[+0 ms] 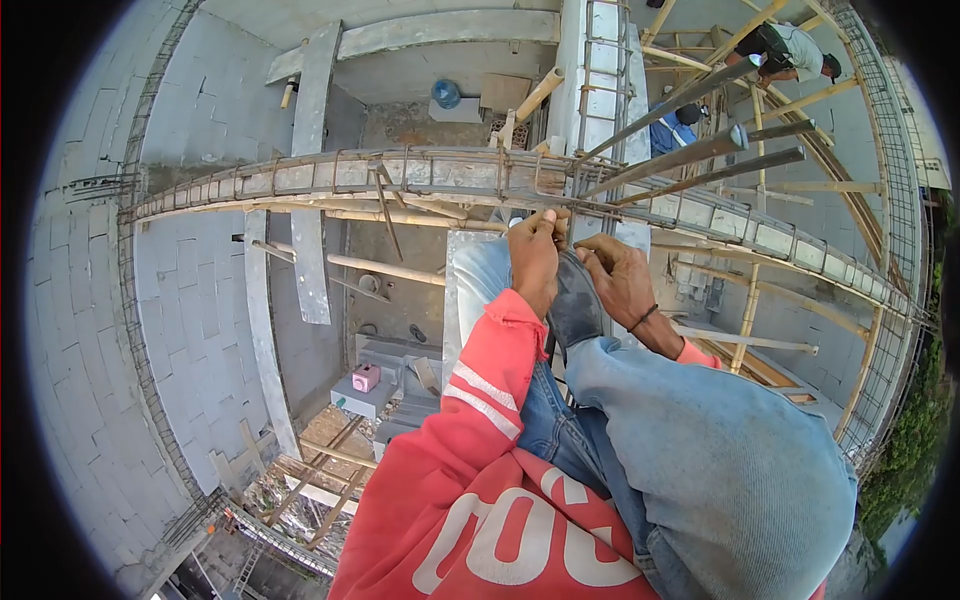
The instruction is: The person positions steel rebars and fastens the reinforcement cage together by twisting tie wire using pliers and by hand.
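My left hand (536,258) is up against the underside of the long rebar cage (420,172), its thumb and fingers pinched together. What lies between those fingertips is too small to make out. Just to the right, my right hand (620,287) has its fingers curled and bunched near the same joint, and anything in them is hidden. Between the two hands is my dark boot (577,305), under the cage. Thick upright steel bars (680,160) rise from the joint beyond my right hand.
Far below is a floor with a blue water jug (446,94), grey blocks (410,405) and a pink box (366,377). Metal planks (312,180) and bamboo poles (385,270) span the drop. Two people, one in a light shirt (800,55) and one in blue (672,133), are at upper right.
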Available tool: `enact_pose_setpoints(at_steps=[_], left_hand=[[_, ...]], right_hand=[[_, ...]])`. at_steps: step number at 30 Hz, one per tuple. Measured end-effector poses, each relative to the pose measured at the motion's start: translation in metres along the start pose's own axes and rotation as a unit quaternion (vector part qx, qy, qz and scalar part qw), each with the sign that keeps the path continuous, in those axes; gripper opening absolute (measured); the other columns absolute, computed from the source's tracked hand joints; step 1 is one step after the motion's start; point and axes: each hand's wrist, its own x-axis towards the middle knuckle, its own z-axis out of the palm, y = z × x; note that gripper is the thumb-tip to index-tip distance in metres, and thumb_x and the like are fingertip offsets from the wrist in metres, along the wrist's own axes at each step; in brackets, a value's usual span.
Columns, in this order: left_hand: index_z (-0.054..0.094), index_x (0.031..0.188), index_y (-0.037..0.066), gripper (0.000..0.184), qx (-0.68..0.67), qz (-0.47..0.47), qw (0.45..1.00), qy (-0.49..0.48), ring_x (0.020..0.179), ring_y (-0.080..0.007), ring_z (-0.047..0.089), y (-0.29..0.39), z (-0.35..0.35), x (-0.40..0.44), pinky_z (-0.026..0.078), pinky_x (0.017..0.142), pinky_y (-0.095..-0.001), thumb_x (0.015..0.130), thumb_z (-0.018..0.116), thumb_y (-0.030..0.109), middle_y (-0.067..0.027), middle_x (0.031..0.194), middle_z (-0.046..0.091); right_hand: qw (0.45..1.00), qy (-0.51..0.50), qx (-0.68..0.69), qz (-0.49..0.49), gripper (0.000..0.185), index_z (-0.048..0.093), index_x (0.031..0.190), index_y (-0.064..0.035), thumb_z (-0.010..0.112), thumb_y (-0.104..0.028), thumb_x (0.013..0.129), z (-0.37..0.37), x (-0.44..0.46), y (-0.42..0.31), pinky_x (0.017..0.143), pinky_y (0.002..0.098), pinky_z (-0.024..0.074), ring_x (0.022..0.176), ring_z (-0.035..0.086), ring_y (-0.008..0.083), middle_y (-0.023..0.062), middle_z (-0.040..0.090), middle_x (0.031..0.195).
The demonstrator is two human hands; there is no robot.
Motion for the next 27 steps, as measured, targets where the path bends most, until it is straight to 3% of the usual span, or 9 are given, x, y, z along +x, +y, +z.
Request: enact_pose_setpoints(at_steps=[3, 5, 7, 9, 13, 15, 18, 22, 27], left_hand=[[0.071, 0.101, -0.004, 0.028, -0.009, 0.02, 0.999, 0.041, 0.062, -0.0072, 0.047, -0.007, -0.001, 0.011, 0.04, 0.058, -0.0225, 0.103, 0.052, 0.016, 0.0001, 0.074, 0.06], [0.07, 0.106, -0.003, 0.029, 0.005, 0.001, 1.0, -0.024, 0.069, -0.0099, 0.054, -0.005, -0.006, 0.014, 0.045, 0.065, -0.0252, 0.104, 0.053, 0.021, -0.0032, 0.08, 0.065], [0.07, 0.106, -0.003, 0.03, 0.055, -0.022, 0.998, -0.027, 0.071, -0.01, 0.056, 0.007, -0.015, 0.016, 0.047, 0.066, -0.0251, 0.103, 0.055, 0.023, -0.0045, 0.085, 0.067], [0.07, 0.108, -0.002, 0.029, 0.171, -0.049, 0.984, -0.02, 0.08, -0.0115, 0.063, 0.017, -0.035, 0.025, 0.051, 0.07, -0.0256, 0.1, 0.06, 0.024, -0.007, 0.1, 0.072], [0.061, 0.127, 0.003, 0.03, 0.185, -0.065, 0.981, -0.009, 0.09, -0.0146, 0.064, 0.003, -0.057, 0.042, 0.053, 0.076, -0.0293, 0.1, 0.057, 0.015, -0.01, 0.115, 0.068], [0.048, 0.142, 0.01, 0.045, -0.026, -0.058, 0.997, -0.036, 0.087, -0.0164, 0.066, -0.005, -0.048, 0.044, 0.055, 0.075, -0.0287, 0.098, 0.051, 0.004, -0.0102, 0.124, 0.064], [0.036, 0.15, 0.017, 0.059, -0.122, 0.0, 0.988, -0.097, 0.1, -0.0186, 0.065, -0.013, -0.041, 0.052, 0.055, 0.081, -0.0309, 0.095, 0.048, -0.003, -0.0102, 0.134, 0.058], [0.04, 0.147, 0.015, 0.057, -0.115, 0.001, 0.984, -0.136, 0.107, -0.0179, 0.063, -0.02, -0.046, 0.068, 0.056, 0.085, -0.0314, 0.094, 0.049, -0.005, -0.0094, 0.133, 0.059], [0.06, 0.128, 0.006, 0.037, 0.065, 0.073, 0.986, -0.136, 0.092, -0.0165, 0.068, -0.033, -0.051, 0.084, 0.058, 0.077, -0.031, 0.093, 0.054, -0.002, -0.0084, 0.112, 0.069]], right_hand=[[0.999, -0.011, -0.001, 0.034, 0.018, 0.066, 0.107, -0.006, 0.065, -0.011, 0.09, -0.002, 0.006, -0.012, 0.052, 0.0401, 0.0436, 0.054, 0.059, 0.031, 0.0181, 0.061, 0.066], [0.997, -0.032, -0.038, 0.066, 0.022, 0.065, 0.112, -0.0069, 0.064, -0.01, 0.089, -0.004, 0.008, -0.013, 0.053, 0.0413, 0.0457, 0.058, 0.062, 0.0323, 0.0184, 0.063, 0.07], [0.975, 0.017, -0.165, -0.148, 0.035, 0.06, 0.122, -0.0068, 0.059, -0.006, 0.088, -0.002, 0.013, 0.0, 0.058, 0.0449, 0.0508, 0.067, 0.066, 0.0349, 0.019, 0.066, 0.08], [0.972, -0.001, -0.2, -0.122, 0.04, 0.057, 0.125, -0.0042, 0.058, -0.004, 0.086, -0.004, 0.02, -0.011, 0.061, 0.0467, 0.0519, 0.071, 0.066, 0.0374, 0.0205, 0.067, 0.083], [0.946, -0.04, -0.307, -0.098, 0.048, 0.051, 0.132, -0.0004, 0.054, -0.003, 0.085, 0.015, 0.037, -0.015, 0.065, 0.0486, 0.0539, 0.075, 0.067, 0.0394, 0.021, 0.069, 0.09], [0.939, -0.045, -0.325, -0.1, 0.047, 0.051, 0.131, -0.0001, 0.053, -0.004, 0.085, 0.028, 0.048, -0.005, 0.065, 0.0483, 0.0542, 0.077, 0.068, 0.0396, 0.0204, 0.069, 0.091], [0.926, -0.073, -0.36, -0.088, 0.041, 0.054, 0.126, 0.0, 0.053, -0.007, 0.086, 0.038, 0.068, 0.003, 0.068, 0.0487, 0.0542, 0.081, 0.068, 0.0395, 0.0196, 0.07, 0.092], [0.935, -0.071, -0.337, -0.086, 0.016, 0.058, 0.102, -0.002, 0.057, -0.01, 0.088, 0.039, 0.079, 0.006, 0.071, 0.0486, 0.055, 0.084, 0.07, 0.0385, 0.0202, 0.07, 0.093], [0.944, -0.057, -0.314, -0.081, 0.015, 0.057, 0.101, -0.0016, 0.055, -0.01, 0.09, 0.043, 0.08, 0.008, 0.071, 0.0504, 0.0541, 0.084, 0.069, 0.0404, 0.0208, 0.07, 0.093]])
